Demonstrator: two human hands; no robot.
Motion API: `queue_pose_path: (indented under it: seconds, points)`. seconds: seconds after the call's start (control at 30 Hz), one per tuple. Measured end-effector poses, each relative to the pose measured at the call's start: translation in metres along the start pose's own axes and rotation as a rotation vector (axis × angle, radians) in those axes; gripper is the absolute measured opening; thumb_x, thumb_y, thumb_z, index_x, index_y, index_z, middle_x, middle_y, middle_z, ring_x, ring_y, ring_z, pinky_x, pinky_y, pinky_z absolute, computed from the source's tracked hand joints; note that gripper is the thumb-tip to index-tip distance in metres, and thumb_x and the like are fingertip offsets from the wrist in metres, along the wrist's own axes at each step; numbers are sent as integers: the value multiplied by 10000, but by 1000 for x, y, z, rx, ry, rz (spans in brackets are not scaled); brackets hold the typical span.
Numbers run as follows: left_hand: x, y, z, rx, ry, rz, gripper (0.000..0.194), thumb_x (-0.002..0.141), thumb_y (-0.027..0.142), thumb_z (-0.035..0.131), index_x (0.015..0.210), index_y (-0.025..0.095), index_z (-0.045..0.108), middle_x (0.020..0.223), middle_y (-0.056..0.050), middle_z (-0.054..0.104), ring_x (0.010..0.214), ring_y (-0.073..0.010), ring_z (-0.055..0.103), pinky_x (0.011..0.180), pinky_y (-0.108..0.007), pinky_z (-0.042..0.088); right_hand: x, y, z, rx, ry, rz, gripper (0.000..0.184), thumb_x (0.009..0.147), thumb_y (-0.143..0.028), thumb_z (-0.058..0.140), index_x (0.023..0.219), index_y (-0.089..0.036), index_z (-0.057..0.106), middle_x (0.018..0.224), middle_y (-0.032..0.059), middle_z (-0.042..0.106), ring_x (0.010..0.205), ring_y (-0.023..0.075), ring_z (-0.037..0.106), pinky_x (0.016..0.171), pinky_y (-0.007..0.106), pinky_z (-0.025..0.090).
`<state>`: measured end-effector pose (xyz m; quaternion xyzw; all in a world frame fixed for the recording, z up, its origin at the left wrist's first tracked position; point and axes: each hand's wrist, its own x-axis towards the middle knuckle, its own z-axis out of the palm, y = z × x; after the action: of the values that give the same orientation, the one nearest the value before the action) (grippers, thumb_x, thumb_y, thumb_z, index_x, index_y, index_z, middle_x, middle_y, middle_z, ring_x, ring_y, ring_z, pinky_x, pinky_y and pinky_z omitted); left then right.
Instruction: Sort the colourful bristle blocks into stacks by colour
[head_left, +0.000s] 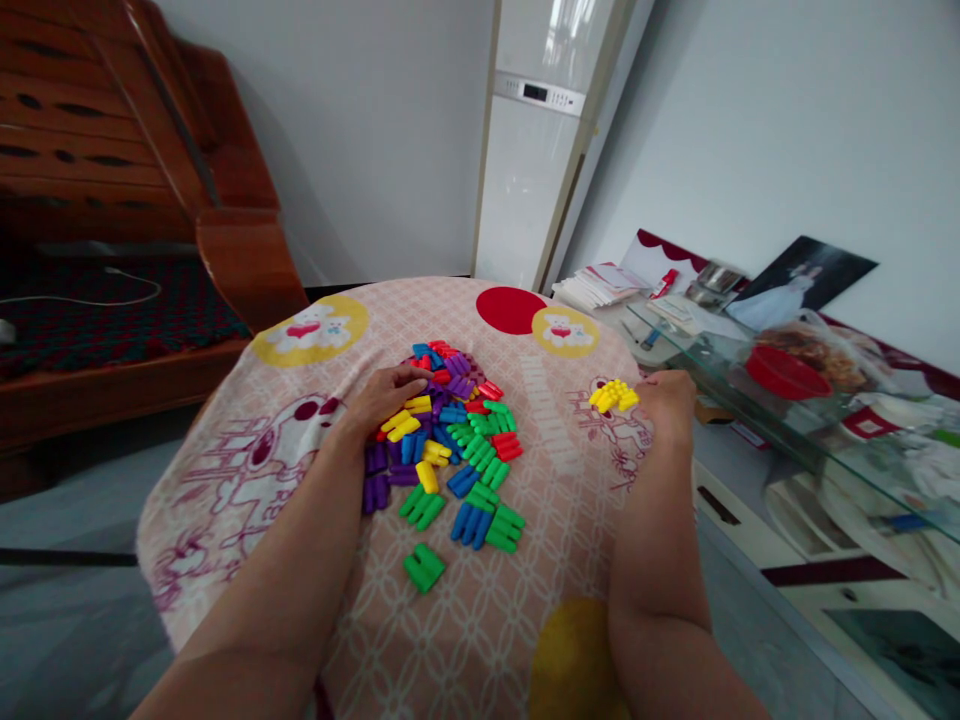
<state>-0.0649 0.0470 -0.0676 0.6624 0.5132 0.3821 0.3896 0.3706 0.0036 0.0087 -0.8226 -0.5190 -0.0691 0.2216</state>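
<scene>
A heap of plastic toy building blocks [457, 415], in green, blue, purple, red and yellow, lies on the cloth-covered table. My left hand [386, 395] rests at the heap's left side, its fingers stretched over the blocks; what lies under the fingertips is partly hidden. Off to the right, my right hand [670, 395] is closed, with its fingertips at the edge of a cluster of yellow blocks [615, 396]. That cluster sits apart from the heap. A single green block [424, 568] lies nearest to me, and a yellow block [427, 477] rests on the heap's near part.
The tablecloth [465, 655] is pink with printed bears. A wooden bench [240, 245] stands at the left, a tall white air conditioner [532, 160] behind. Along the right runs a glass-topped cabinet [750, 400] with papers, a photo and a red bowl [787, 372].
</scene>
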Motion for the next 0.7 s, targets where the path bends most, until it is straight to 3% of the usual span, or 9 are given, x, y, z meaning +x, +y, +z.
queue_pose_path:
  seconds: [0.2,0.37,0.47,0.57,0.7]
  points:
    - [0,-1,-1,68,36,21,573,721,598,648,1045,139,763,810,-35,720,681,-157,574,588,-234,432,-5,-4,16,-94,-87,129,313,744,-81,527,923,-63,784,929,240,733,942,323,697,844,379,517]
    - [-1,2,-1,75,24,12,564,723,592,647,1040,141,765,795,-33,718,667,-155,574,580,-233,433,-7,-8,20,-100,-128,135,317,770,-112,526,958,-69,777,970,223,734,959,309,689,815,352,507]
    - [-1,5,0,63,14,1,555,721,578,649,1045,141,762,775,-31,709,652,-152,567,570,-233,426,-5,-12,13,-93,-70,120,283,806,-208,568,933,-66,776,952,228,736,932,311,687,783,347,499]
    - [-1,6,1,57,15,-7,538,719,563,653,1040,145,761,753,-26,699,637,-146,558,563,-233,418,-6,-33,11,-36,1,1,275,838,-263,562,883,-91,772,908,210,737,908,291,680,781,334,486]
    - [-3,7,1,41,15,-12,515,721,535,658,1036,140,758,719,-18,683,607,-133,536,537,-225,399,-27,-90,40,258,-87,-391,316,907,-251,469,1000,-119,741,972,149,744,920,230,673,841,313,489]
